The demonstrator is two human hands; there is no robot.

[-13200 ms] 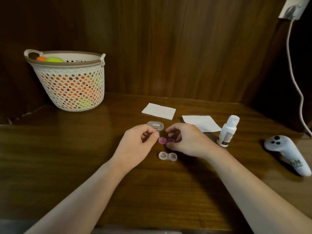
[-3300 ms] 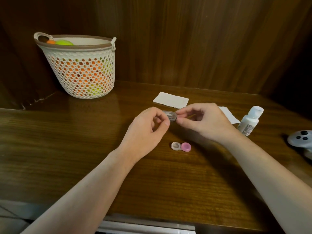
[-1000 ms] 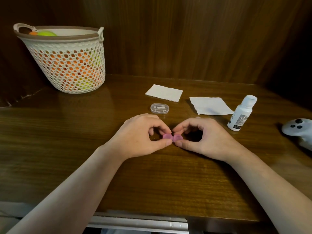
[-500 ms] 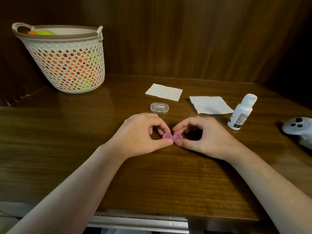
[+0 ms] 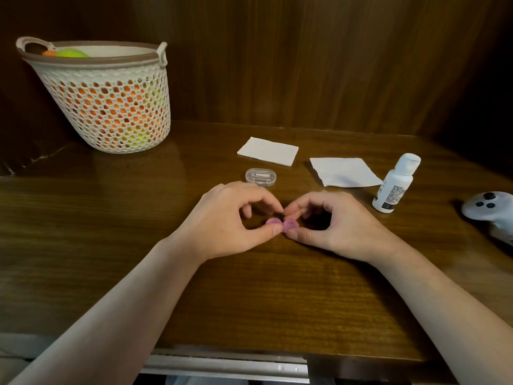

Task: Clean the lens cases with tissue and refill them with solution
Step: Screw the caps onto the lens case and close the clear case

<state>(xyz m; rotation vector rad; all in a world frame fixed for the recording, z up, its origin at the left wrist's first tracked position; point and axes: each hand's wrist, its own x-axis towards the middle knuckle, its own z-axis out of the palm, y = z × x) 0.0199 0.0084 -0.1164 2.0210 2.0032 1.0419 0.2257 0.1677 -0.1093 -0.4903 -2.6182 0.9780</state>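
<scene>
A small lens case with two pink caps (image 5: 282, 224) sits on the wooden table (image 5: 83, 232) between my hands. My left hand (image 5: 230, 220) pinches the left cap between thumb and forefinger. My right hand (image 5: 330, 223) pinches the right cap the same way. A clear oval case (image 5: 261, 176) lies just behind my left hand. Two white tissues lie further back: a folded tissue (image 5: 268, 150) and a flat tissue (image 5: 344, 172). The white solution bottle (image 5: 395, 183) stands capped at the right.
A white mesh basket (image 5: 102, 98) holding orange and green balls stands at the back left. A white game controller (image 5: 491, 211) lies at the right edge. Dark wood panels close off the back and sides.
Over the last second my hands have stayed pinched on the two pink caps. Before that, both hands held the clear oval case, which now lies on the table.
</scene>
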